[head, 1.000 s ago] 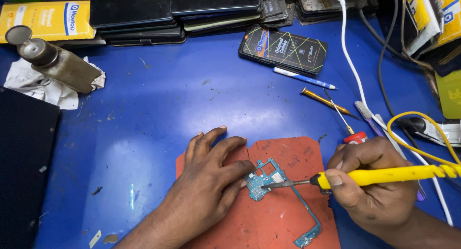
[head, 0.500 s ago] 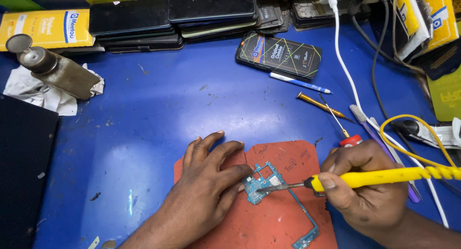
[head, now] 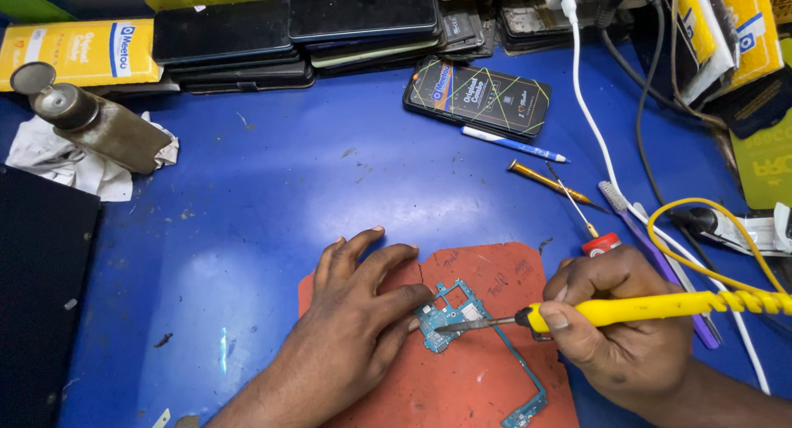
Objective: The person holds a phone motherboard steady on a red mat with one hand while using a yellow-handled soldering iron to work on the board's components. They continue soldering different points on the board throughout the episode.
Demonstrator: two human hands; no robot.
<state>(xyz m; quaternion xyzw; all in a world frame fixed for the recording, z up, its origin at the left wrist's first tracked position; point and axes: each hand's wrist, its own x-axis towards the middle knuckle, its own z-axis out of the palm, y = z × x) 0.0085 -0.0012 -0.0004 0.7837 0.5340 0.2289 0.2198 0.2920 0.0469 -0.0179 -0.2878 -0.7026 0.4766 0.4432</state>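
Position almost unchanged since earlier frame: soldering iron tip stays on circuit board, on red mat. Right hand pinches yellow handle; left hand, fingers spread, pins board. Best held steady, lightly. Iron lies roughly level, tip pointing left.

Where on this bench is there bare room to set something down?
Bare blue tabletop lies between the phone stack, metal bottle and red mat, plus left of the left hand. Crowded: right side, with cables, screwdrivers, soldering iron.
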